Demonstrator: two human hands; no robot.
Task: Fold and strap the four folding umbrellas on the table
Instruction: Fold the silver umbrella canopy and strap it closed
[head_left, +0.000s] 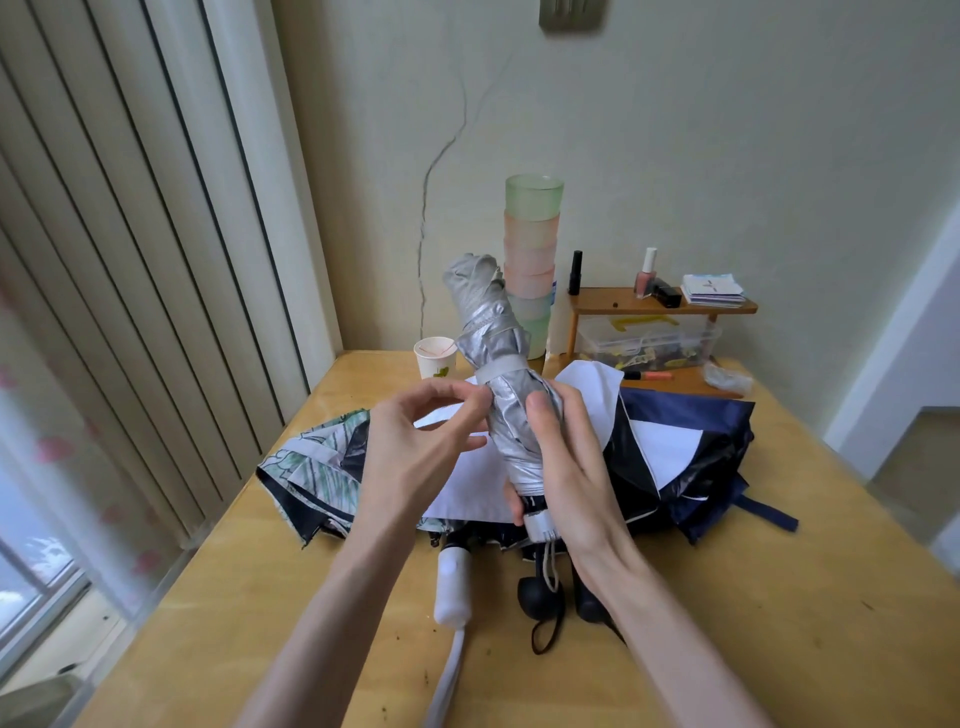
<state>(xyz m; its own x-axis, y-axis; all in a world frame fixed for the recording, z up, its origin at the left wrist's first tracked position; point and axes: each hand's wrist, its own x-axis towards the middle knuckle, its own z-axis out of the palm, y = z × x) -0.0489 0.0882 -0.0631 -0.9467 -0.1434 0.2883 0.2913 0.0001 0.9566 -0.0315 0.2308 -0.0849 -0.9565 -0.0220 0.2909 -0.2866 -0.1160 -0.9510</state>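
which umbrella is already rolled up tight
The silver umbrella, held upright in the right hand while the left hand pinches its strap. The leaf-print umbrella and navy umbrella lie unrolled on the table.

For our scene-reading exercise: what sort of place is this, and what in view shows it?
Probably a room in a home: a wooden table sits in a corner beside window blinds, with nail polish on a small shelf and stacked cups beside it.
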